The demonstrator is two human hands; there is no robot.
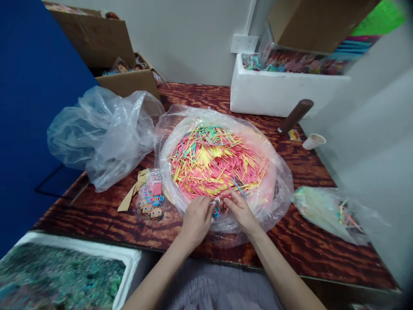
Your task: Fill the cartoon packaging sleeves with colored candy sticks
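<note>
just inside the near edge of the clear plastic liner (284, 176), the left hand (198, 215) has its fingers pinched shut on a small packet (216, 212). the right hand (241, 210), fingers curled in, grips a pinkish bundle (225, 201) just right of that pinch; the bundle's long axis is too small to make out. well to the left, filled packets (152, 200) lie on the bench (309, 254). the heap of coloured sticks (222, 163) starts straight beyond both hands' fingertips, right hand slightly nearer, its sticks lying at mixed angles.
</note>
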